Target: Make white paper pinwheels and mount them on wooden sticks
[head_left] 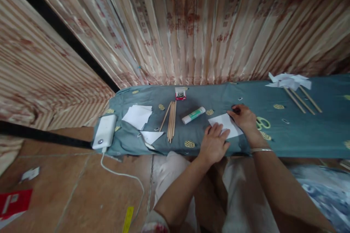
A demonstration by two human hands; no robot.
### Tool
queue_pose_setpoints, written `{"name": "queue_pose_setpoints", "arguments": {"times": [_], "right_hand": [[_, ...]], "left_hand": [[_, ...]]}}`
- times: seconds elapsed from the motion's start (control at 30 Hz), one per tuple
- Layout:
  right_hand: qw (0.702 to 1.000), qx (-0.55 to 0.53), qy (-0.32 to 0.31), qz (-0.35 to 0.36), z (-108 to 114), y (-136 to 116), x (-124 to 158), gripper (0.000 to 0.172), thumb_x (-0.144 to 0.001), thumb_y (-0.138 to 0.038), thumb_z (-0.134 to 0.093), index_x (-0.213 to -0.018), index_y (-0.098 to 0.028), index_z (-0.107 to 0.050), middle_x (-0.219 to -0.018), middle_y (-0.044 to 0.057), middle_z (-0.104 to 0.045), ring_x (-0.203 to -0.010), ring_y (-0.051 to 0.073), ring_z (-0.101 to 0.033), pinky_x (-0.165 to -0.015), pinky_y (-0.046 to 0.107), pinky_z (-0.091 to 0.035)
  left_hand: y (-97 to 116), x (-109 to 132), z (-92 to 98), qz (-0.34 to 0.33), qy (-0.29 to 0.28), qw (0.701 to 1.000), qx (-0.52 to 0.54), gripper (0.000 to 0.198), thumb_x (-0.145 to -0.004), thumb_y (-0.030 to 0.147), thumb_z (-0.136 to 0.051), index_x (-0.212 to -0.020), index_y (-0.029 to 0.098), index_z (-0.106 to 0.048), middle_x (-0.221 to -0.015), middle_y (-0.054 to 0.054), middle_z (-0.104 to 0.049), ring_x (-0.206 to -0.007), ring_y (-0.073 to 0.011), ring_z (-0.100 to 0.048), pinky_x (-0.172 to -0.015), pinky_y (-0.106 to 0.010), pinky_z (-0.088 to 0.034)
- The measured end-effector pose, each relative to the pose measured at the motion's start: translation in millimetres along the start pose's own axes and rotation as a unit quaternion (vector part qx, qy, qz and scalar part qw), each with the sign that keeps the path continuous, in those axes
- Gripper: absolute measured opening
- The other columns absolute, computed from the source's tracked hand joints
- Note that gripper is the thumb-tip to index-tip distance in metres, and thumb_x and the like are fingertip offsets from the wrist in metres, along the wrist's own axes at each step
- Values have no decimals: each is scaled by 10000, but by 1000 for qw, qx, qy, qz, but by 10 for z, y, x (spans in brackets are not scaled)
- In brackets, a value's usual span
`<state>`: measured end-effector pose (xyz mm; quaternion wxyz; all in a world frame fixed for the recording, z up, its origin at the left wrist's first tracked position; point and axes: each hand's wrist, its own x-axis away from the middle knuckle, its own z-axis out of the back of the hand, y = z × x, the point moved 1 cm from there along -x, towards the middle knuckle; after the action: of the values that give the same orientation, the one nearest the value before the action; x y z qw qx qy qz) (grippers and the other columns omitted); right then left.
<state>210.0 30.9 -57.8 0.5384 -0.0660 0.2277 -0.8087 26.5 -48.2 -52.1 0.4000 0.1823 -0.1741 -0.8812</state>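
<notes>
A white sheet of paper [224,121] lies on the cloth in front of me. My left hand [214,142] rests on its near left part, fingers stretched out and lying flat. At the sheet's right side, my right hand [244,118] is closed, with its fingertips pinched at the upper edge. Something small and dark shows by those fingers, too unclear to name. Green-handled scissors [263,123] lie just right of my right wrist, their blades hidden by it. A glue stick [193,115] is left of the sheet.
Several wooden sticks [171,122] lie beside a small red box [180,94] of metal bits. Farther left are stacked white papers [137,116], a folded paper triangle [152,137] and a white power bank [104,131] with a cable. Paper pinwheels [290,81] on sticks lie at right.
</notes>
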Motion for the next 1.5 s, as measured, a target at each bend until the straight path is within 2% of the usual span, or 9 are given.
{"name": "queue_pose_setpoints", "arguments": {"times": [0.23,0.37,0.7,0.87,1.0,1.1,1.27,1.4,1.5], "right_hand": [[1000,8,20,9,-31,34,5,316,-768,-410,-605,-974,-177,-662,-917,92,-696,-819,243,-637,-755,357,-474],[1000,2,25,8,-28,14,9,307,-763,-409,-602,-958,-178,-659,-886,86,-689,-804,235,-632,-743,349,-471],[996,-51,22,75,170,-4,123,377,-823,-366,-547,-1101,-125,-632,-1077,148,-675,-993,273,-607,-888,407,-455],[976,-88,79,181,442,-180,440,380,-894,-341,-456,-1173,-133,-608,-1308,157,-577,-1233,286,-497,-1038,447,-366],[966,-226,-35,116,426,-274,696,289,-862,-358,-504,-999,-174,-679,-978,96,-726,-821,218,-671,-810,361,-511],[923,-358,-131,50,363,-259,795,297,-764,-433,-629,-924,-189,-687,-869,67,-735,-754,208,-673,-728,342,-522],[763,-598,-240,-62,398,-188,837,407,-614,-465,-779,-895,-183,-690,-853,41,-731,-761,177,-656,-709,298,-506],[724,-642,-227,-110,439,-97,843,339,-591,-434,-828,-775,-180,-698,-742,13,-711,-697,146,-634,-682,267,-495],[695,-670,-191,-177,423,19,808,328,-568,-416,-855,-746,-193,-691,-701,-14,-707,-627,110,-627,-618,215,-507]], "left_hand": [[-130,77,259,77,113,980,141,333,-901,277,-524,-1222,206,-575,-1276,-90,-598,-1209,-215,-516,-1047,-393,-427],[-443,91,634,143,214,965,48,362,-859,209,-557,-1221,199,-567,-1245,-99,-582,-1174,-249,-508,-1042,-447,-400],[-956,59,718,192,115,974,-48,246,-851,205,-550,-1075,160,-643,-995,-97,-651,-977,-234,-597,-912,-370,-462],[-880,31,658,241,149,953,110,225,-791,219,-609,-996,165,-685,-919,-62,-676,-798,-184,-600,-770,-316,-484],[-676,-46,623,269,160,890,331,260,-747,310,-639,-941,151,-705,-771,-17,-660,-661,-137,-562,-621,-241,-443],[-460,-135,586,252,132,846,451,324,-688,381,-688,-903,140,-715,-714,2,-647,-645,-119,-544,-621,-223,-428],[-154,-239,410,215,4,799,562,345,-621,377,-758,-859,129,-736,-729,-17,-673,-641,-112,-549,-620,-225,-434],[-139,-242,277,224,-35,781,582,382,-605,367,-780,-896,123,-734,-736,-21,-684,-654,-117,-576,-650,-237,-454],[-283,-230,288,214,-35,812,542,384,-647,379,-748,-926,118,-721,-771,-39,-697,-686,-142,-606,-674,-262,-482]]}}
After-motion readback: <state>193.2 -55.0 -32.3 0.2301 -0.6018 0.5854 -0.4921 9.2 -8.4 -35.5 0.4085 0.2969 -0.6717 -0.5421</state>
